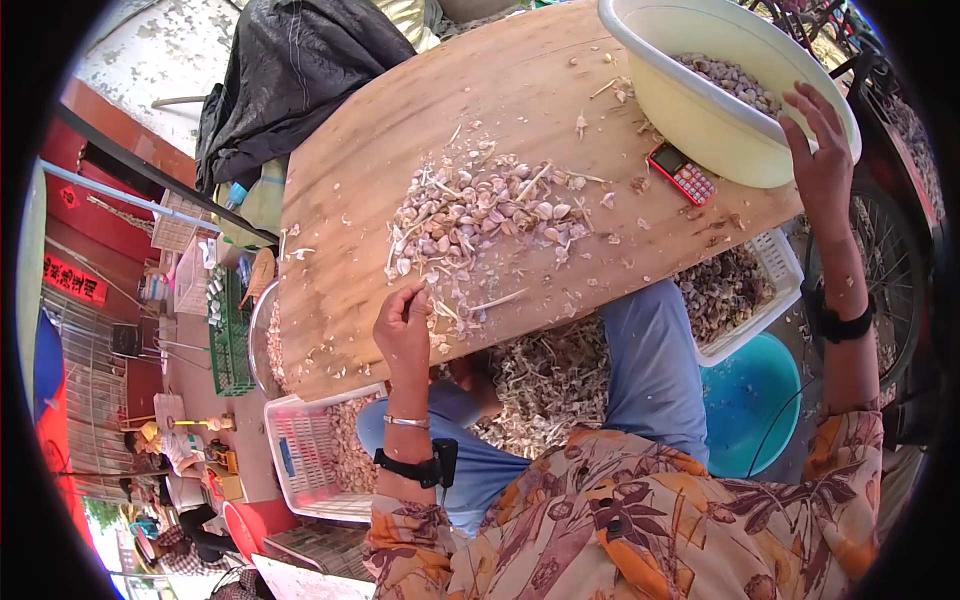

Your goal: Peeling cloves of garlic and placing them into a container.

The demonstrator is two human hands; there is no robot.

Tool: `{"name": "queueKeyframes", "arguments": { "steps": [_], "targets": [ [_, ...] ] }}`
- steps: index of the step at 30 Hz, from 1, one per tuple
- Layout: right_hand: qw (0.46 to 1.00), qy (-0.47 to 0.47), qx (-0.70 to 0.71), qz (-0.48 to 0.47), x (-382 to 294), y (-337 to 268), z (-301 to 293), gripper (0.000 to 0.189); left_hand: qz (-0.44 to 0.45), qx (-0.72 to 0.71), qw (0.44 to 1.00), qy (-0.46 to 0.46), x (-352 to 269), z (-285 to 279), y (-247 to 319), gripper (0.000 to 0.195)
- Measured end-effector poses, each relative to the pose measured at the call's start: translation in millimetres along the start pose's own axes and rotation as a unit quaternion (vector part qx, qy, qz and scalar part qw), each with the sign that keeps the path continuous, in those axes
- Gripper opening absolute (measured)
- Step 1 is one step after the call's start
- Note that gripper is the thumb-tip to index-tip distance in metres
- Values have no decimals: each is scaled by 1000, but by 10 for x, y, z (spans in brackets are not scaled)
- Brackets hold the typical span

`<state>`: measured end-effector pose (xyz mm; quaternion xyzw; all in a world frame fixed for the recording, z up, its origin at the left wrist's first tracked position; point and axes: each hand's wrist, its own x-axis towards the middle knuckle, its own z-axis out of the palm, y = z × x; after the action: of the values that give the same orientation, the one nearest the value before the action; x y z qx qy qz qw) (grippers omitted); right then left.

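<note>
Garlic cloves (487, 210) lie in a loose heap with dry stems and skins on a wooden board (360, 165). My left hand (405, 315) is at the board's near left edge, below the heap, thumb and fingertips together; a small pale bit shows at the tips, too small to name. Over the near rim of a pale yellow plastic basin (660, 97) is my right hand (817, 142), its fingers spread and nothing seen in it. More garlic cloves (731, 79) lie inside that basin, which stands at the board's far right. A red keypad phone (681, 174) lies beside the basin.
A white basket of garlic (784, 270) and a turquoise basin (750, 405) stand below right. At lower left is a white basket of cloves (292, 457). Stems and skins (551, 382) fill the space between my knees. A bicycle wheel (889, 277) is beside my right arm. People (180, 517) are in the background.
</note>
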<state>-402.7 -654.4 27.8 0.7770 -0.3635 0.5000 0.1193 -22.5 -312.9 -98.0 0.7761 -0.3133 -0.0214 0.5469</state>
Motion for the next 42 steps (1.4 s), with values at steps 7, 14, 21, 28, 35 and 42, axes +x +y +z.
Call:
{"name": "queueKeyframes", "arguments": {
  "steps": [7, 14, 21, 28, 35, 42],
  "targets": [
    [800, -311, 397, 325, -1701, -1239, 488, 14, 239, 244, 933, -116, 608, 779, 1, 13],
    [847, -268, 431, 160, -1349, -1751, 785, 12, 162, 400, 885, -177, 795, 922, -51, 15],
    [885, -256, 368, 124, -1047, -2196, 1606, 12, 254, 256, 925, -117, 656, 1181, 149, 23],
    [864, -225, 379, 243, -1420, -1694, 1380, 15, 329, 152, 929, -71, 558, 1248, 20, 21],
    [855, -230, 365, 289, -1497, -1439, 1140, 16, -6, -161, 971, -178, -34, 566, 801, 19],
    [908, -279, 303, 76, -1062, -1609, 1526, 16, 357, -292, 841, -283, -909, -250, 2067, 17]
  ]
}}
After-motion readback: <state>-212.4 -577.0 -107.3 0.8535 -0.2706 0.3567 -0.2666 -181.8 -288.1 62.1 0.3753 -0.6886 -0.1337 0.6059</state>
